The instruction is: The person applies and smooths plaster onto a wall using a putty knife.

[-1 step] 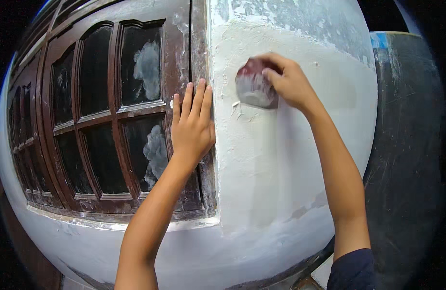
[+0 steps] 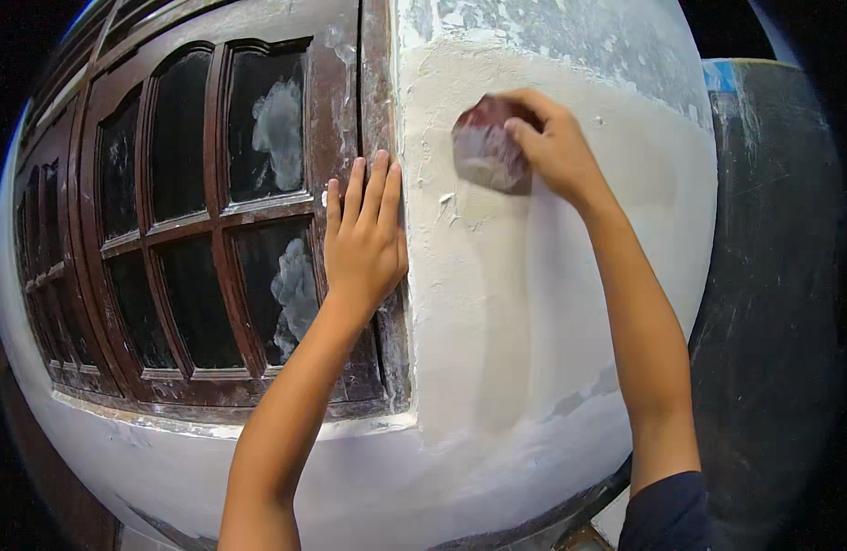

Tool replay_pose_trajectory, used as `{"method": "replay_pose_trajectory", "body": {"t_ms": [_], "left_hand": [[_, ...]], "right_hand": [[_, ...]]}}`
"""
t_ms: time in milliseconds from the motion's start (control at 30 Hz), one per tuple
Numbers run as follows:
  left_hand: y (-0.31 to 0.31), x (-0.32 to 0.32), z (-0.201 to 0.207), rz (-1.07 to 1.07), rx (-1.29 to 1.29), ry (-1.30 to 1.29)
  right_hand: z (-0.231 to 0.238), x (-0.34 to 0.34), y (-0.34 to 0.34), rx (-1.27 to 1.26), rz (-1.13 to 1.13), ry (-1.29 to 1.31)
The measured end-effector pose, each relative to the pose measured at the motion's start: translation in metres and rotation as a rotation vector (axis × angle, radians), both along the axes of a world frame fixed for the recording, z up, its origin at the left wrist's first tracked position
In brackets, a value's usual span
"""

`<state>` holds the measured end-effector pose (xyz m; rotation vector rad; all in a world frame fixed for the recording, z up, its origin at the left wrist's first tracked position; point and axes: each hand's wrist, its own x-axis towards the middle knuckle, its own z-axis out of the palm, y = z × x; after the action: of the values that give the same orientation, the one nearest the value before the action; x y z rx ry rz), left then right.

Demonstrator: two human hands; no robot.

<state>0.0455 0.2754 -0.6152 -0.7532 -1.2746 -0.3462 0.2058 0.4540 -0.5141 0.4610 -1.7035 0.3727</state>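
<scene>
My right hand (image 2: 557, 151) grips a flat, dark-red putty scraper (image 2: 491, 151) with rounded corners, its face smeared whitish. It is slightly blurred and held against or close to the off-white wall (image 2: 616, 239); exact contact is hard to tell. Rough cream putty (image 2: 442, 83) with small ridges surrounds it, and a smoother, damp-looking vertical strip (image 2: 504, 312) runs below. My left hand (image 2: 364, 234) lies flat on the brown wooden window frame (image 2: 378, 73), fingers stretched upward along the wall's edge. Nothing is in that hand.
Brown window shutters (image 2: 220, 216) with dark panes fill the left side; two panes carry white smears. Above the putty lies a patchy grey-blue band (image 2: 570, 37). A dark panel (image 2: 763, 275) stands at the right, and a pale sill ledge (image 2: 368, 424) juts below the window.
My right hand and the scraper have shifted slightly up and to the right along the wall. My left hand stays in place on the window frame.
</scene>
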Motion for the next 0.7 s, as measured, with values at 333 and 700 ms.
{"method": "replay_pose_trajectory", "body": {"t_ms": [333, 700], "left_hand": [[0.000, 0.001, 0.000, 0.000, -0.002, -0.007], [-0.003, -0.001, -0.002, 0.045, -0.001, -0.029]], "right_hand": [[0.005, -0.003, 0.013, -0.147, 0.134, 0.013], [-0.001, -0.017, 0.008, 0.150, -0.017, -0.084]]}}
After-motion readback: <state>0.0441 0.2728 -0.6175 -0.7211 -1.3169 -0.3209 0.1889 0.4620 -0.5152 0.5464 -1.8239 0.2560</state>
